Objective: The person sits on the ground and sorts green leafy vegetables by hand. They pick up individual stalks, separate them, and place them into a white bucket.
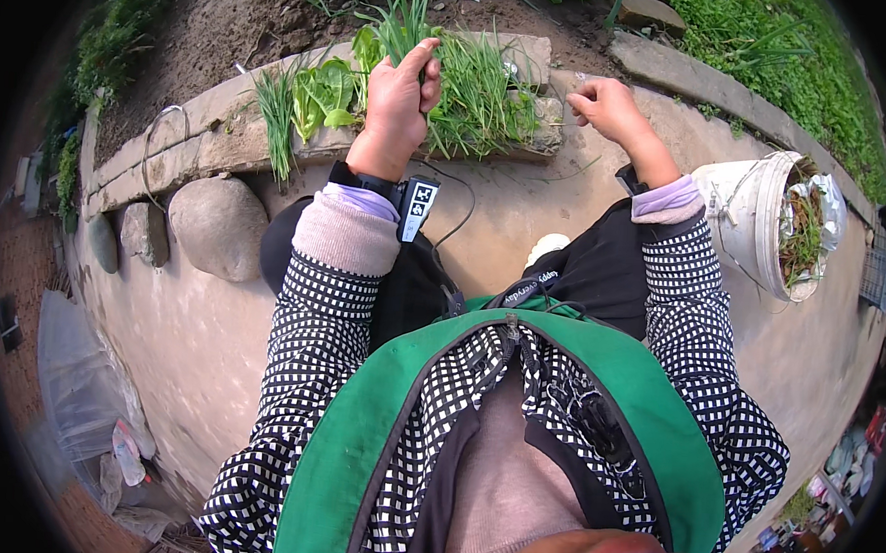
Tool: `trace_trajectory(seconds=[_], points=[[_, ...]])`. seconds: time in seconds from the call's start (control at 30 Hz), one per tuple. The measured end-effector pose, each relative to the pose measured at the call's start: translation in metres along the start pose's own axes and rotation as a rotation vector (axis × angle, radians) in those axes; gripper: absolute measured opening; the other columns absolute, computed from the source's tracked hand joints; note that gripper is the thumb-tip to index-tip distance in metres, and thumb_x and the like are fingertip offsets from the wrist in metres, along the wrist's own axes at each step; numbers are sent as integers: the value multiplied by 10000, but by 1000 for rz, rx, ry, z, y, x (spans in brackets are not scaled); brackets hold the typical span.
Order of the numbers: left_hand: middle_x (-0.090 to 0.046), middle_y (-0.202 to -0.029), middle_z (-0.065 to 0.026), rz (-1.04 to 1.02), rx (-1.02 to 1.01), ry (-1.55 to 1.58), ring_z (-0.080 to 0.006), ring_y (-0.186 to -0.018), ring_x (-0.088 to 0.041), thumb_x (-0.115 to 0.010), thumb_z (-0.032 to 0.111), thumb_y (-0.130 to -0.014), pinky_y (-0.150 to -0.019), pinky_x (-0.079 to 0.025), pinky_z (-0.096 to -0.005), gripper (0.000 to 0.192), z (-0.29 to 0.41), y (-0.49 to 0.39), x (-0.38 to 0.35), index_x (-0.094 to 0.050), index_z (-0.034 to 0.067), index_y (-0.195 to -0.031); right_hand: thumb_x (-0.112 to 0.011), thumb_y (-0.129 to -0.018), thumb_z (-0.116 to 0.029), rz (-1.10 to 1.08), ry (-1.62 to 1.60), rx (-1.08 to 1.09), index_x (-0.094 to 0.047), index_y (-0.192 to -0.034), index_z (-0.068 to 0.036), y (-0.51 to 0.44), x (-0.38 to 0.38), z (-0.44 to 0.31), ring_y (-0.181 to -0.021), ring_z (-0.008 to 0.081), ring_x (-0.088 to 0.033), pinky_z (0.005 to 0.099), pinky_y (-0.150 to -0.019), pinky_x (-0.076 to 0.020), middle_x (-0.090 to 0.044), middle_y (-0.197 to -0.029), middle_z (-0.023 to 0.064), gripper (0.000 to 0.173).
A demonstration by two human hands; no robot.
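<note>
My left hand is closed around an upright bunch of thin green leafy stalks, above a low stone kerb. Right of it, a loose heap of grass-like greens lies on the kerb. Just left of the hand lie some broad-leaved lettuce-like greens and a neat bundle of thin green stalks. My right hand hovers to the right of the heap, its fingers curled and thumb near the forefinger; whether something thin is pinched there cannot be made out.
A white plastic bucket with plant scraps and a plastic bag stands at the right. Several stones, a large rounded one among them, sit along the kerb at the left. Bare soil lies beyond the kerb. Clear plastic sheeting lies at lower left.
</note>
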State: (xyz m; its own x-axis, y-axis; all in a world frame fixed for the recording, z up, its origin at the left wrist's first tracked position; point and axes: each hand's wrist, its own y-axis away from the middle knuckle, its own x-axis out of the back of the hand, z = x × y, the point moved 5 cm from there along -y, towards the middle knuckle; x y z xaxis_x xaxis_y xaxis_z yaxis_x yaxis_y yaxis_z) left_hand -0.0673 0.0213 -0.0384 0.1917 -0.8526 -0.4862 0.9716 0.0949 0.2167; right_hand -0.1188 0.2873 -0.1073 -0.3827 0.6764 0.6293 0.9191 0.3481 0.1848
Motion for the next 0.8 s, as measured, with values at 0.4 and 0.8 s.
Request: trace_trajectory(seconds=[0.4, 0.8], points=[[-530, -704, -16, -85, -27, 7, -82, -520, -456, -498, 205, -912, -419, -342, -208, 163, 1, -1, 7, -500, 48, -955, -688, -716, -301, -20, 150, -174, -674, -769, -41, -53, -138, 52, -774, 302, -622, 369, -731, -478, -645, -799, 173, 265], [-523, -710, -17, -26, -19, 8, -74, -511, -432, -530, 178, -894, -419, -315, -196, 127, -5, -1, 9, -501, 55, -908, -650, -729, -204, 19, -255, -181, -637, -688, -29, -61, -95, 26, -560, 134, -575, 280, -565, -463, -620, -637, 61, 180]])
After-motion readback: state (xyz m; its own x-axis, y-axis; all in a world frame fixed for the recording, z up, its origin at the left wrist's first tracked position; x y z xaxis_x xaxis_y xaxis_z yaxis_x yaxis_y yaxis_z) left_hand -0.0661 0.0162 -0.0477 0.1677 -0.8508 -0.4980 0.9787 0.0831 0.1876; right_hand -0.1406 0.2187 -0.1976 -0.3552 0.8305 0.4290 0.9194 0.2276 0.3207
